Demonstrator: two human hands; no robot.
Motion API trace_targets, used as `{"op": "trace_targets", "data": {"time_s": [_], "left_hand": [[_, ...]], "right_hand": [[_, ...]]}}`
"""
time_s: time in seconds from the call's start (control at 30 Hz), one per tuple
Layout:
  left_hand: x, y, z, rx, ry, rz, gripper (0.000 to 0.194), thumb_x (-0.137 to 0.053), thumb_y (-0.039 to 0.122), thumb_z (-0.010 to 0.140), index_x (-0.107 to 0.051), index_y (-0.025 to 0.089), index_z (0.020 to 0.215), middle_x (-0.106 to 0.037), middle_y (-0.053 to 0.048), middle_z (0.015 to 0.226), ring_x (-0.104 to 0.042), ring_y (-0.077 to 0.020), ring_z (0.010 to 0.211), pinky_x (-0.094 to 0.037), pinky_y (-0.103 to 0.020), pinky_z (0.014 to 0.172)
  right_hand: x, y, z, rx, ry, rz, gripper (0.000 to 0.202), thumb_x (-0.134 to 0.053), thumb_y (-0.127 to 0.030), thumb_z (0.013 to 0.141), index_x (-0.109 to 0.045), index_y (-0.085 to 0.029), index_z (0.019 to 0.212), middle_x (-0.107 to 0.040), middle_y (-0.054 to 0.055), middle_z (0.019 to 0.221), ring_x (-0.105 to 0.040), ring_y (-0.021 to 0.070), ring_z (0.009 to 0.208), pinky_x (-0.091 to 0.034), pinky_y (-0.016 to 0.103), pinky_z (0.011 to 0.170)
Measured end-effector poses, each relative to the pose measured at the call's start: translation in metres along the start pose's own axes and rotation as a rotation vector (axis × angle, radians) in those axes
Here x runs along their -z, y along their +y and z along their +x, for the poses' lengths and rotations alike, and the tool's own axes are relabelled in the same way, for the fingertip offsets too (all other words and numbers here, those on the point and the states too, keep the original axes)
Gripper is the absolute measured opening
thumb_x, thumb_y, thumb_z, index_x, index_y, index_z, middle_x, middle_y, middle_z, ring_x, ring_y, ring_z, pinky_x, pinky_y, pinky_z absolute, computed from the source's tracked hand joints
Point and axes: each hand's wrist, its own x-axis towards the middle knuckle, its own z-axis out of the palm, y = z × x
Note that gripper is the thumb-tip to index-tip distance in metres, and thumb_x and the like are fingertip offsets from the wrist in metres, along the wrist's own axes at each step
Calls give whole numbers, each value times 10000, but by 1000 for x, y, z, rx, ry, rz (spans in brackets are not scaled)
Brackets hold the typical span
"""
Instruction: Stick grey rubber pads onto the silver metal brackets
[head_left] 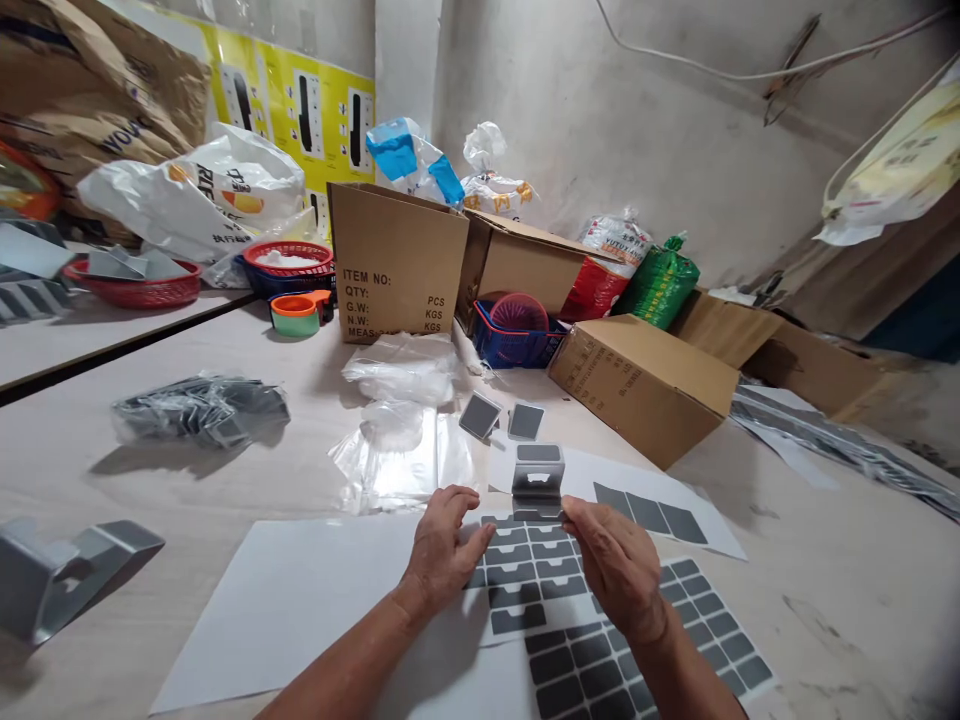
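A small bent metal bracket (538, 478) with a dark grey pad on its upper face and a shaped cut-out stands at the far edge of a sheet of notched dark stickers (514, 570). My right hand (619, 560) is closed, its thumb and fingertips pinching the right edge of the bracket's lower part. Whether a sticker is also between those fingers is hidden. My left hand (444, 548) holds nothing; its fingers are apart over the left side of the sticker sheet. Two square brackets with dark pads (526, 421) stand just beyond.
Another dark sticker sheet (570, 665) lies under my right forearm. Clear plastic bags (405, 450) are piled behind my left hand. A bag of metal pieces (202, 410) and a bracket (67, 575) lie left. Cardboard boxes (645, 380) and a blue basket (510, 345) stand behind.
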Motion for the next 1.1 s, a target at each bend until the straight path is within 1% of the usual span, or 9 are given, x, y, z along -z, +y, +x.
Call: {"op": "trace_targets", "data": {"time_s": [0.2,0.3,0.37,0.5,0.6,0.7,0.83,0.93,1.1], "left_hand": [[-2,-4,1,-16,14,-37,164,-612,272,705,-626,212,857,-589,-93,982,-521,-264,927,-459,-379,711],[0,-2,3,-12,3,-57,175,-624,271,702,-632,208,865,-588,-94,962,-515,-256,910,-454,-369,704],[3,4,4,22,-20,-171,160,-617,284,715,-637,202,851,-583,-93,971,-517,-241,890,-452,-349,696],[11,19,4,219,-195,-728,258,-496,315,807,-606,211,1016,-576,-84,1039,-540,-190,838,-457,-308,691],[15,26,2,318,-378,-1069,445,-525,375,763,-518,215,1178,-576,-95,1089,-555,-192,838,-452,-274,639],[17,29,-2,352,-546,-1168,587,-569,460,690,-521,146,1184,-586,-139,1096,-556,-264,932,-445,-339,740],[20,29,-5,437,-678,-1166,594,-665,430,610,-586,113,1106,-615,-155,1049,-557,-311,965,-393,-419,859],[24,29,-3,448,-624,-1177,562,-732,369,566,-604,145,1064,-638,-124,967,-577,-280,899,-410,-394,822],[30,31,2,349,-469,-1132,603,-819,293,464,-599,202,1019,-623,-48,911,-563,-190,804,-422,-262,697]], "right_hand": [[23,-12,3,139,-88,-74,595,-548,14,762,-368,-102,1317,-661,139,1006,-577,230,1011,-528,396,820],[34,-20,2,164,-139,-62,567,-524,-9,776,-364,-69,1316,-634,173,1060,-540,269,1071,-512,448,853],[39,-25,2,150,-145,-55,553,-507,-20,790,-360,-76,1320,-615,175,1097,-523,284,1094,-502,477,868],[38,-34,2,115,-117,-23,570,-513,-8,785,-352,-98,1325,-637,150,1065,-542,271,1073,-519,466,856],[28,-41,-2,59,-69,48,582,-546,35,749,-396,-103,1294,-640,136,1060,-564,243,1043,-536,408,842],[17,-50,-8,-26,-57,139,562,-547,46,747,-428,-119,1270,-624,124,1095,-571,216,1030,-535,362,846],[8,-60,-14,-63,-54,202,558,-550,30,755,-426,-138,1273,-609,116,1119,-570,217,1030,-537,350,839],[3,-61,-17,-116,-65,228,519,-556,22,759,-474,-169,1235,-589,116,1141,-572,215,1022,-548,331,813],[-4,-59,-18,-258,-47,291,449,-545,12,774,-539,-233,1151,-559,85,1154,-558,203,1022,-549,337,794]]}}
